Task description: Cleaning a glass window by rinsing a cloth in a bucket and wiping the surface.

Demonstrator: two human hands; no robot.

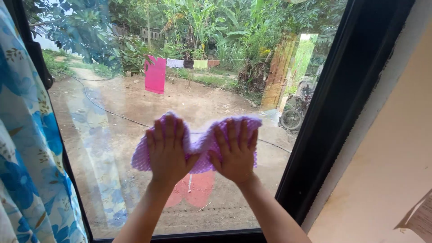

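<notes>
Head view. Left hand [166,150] and right hand [235,153], each grip flat with fingers spread, press a purple waffle-textured cloth [200,146] against the clear glass window pane [112,135]; nothing is clasped. Risk: the bunched cloth may slip from under the palms if pressure eases. Left of the grip, a blue floral curtain [27,157]; right, a black window frame [333,112] and cream wall [396,148]; beyond, a dirt yard [135,103].

Under my left grip [167,150] and right grip [235,153] I see a purple checked cloth [200,146]. Left of them hangs a blue-flowered white curtain [27,148]; right, a black window frame [330,112] and cream wall [396,148].
</notes>
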